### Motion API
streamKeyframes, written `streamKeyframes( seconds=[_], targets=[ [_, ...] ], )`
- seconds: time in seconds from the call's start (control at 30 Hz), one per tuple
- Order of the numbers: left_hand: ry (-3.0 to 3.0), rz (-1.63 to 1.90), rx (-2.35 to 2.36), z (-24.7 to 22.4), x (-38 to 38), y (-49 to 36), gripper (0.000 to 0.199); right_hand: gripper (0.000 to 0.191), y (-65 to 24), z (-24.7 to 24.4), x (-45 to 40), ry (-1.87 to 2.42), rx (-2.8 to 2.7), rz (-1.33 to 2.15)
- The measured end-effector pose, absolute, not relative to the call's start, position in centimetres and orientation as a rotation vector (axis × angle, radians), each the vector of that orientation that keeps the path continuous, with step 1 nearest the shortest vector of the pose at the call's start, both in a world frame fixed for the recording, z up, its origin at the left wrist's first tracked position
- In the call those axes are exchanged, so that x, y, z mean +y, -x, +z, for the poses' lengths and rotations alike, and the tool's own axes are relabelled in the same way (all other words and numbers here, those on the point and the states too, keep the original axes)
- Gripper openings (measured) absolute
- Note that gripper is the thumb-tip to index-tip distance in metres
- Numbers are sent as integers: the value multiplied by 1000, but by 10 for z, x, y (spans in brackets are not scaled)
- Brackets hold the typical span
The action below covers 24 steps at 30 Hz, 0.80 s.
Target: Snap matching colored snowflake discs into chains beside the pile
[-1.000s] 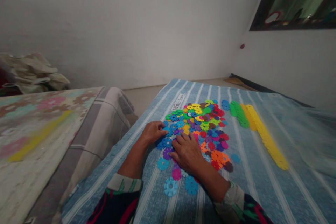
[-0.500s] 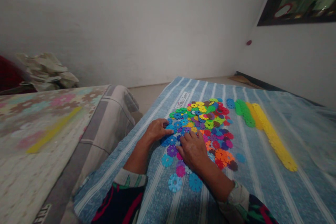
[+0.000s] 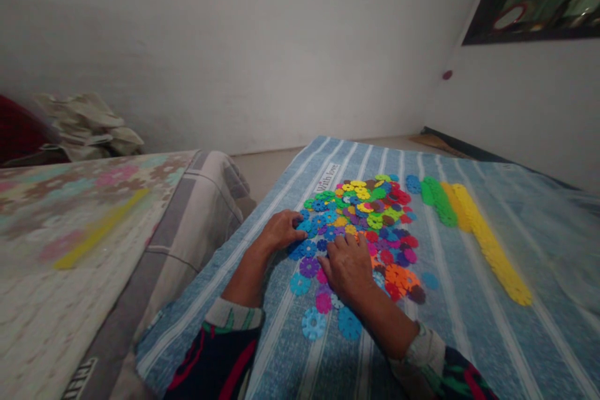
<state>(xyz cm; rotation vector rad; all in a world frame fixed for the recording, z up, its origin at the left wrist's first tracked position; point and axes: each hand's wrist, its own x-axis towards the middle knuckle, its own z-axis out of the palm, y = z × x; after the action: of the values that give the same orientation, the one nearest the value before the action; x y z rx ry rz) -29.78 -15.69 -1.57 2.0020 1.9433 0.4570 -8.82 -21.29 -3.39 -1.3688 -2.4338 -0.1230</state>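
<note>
Many-coloured flower-shaped plastic interlocking discs (image 3: 360, 223) lie in a loose spread on a blue striped cloth (image 3: 290, 356). My left hand (image 3: 282, 231) is at the left edge of the spread, thumb and fingers curved around blue discs (image 3: 304, 227); how many it holds is hidden. Over the middle of the spread is my right hand (image 3: 347, 262), palm down, thumb apart and fingers bent, with fingertips on the discs. Nothing shows held in it. Nearer to me lie two larger light blue discs (image 3: 314, 324) and a purple disc (image 3: 309, 267).
Right of the spread run long yellow rows (image 3: 494, 247), a green row (image 3: 439, 203) and a small blue group (image 3: 413, 184). Clear plastic (image 3: 553, 244) covers the cloth further right. A second covered surface (image 3: 107, 300) stands left, across a gap. Behind is a white wall (image 3: 281, 44).
The view has shifted very slightly. My right hand's fingers have moved a little on the discs; my left hand stays in nearly the same place.
</note>
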Motion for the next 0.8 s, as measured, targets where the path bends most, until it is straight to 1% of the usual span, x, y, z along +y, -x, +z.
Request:
streamKeyframes(
  seconds=[0.2,0.37,0.47,0.6,0.7,0.8],
  targets=[
    [-2016,508,1944,-12,-159,297,42,25,87,-36,-212,1335,-2427,-112],
    [-2022,501,1957,-11,-160,295,36,28,88,-34,-212,1002,-2534,-4],
    [-2032,434,2021,-5,-162,293,34,33,89,-35,-215,835,-2612,63],
    [-1994,237,2133,10,-170,295,21,32,90,-38,-218,835,-2649,103],
    [-1944,127,2068,19,-177,297,13,29,90,-40,-218,851,-2637,111],
    [-1894,117,1991,21,-181,297,11,29,90,-41,-217,851,-2630,112]
  ],
)
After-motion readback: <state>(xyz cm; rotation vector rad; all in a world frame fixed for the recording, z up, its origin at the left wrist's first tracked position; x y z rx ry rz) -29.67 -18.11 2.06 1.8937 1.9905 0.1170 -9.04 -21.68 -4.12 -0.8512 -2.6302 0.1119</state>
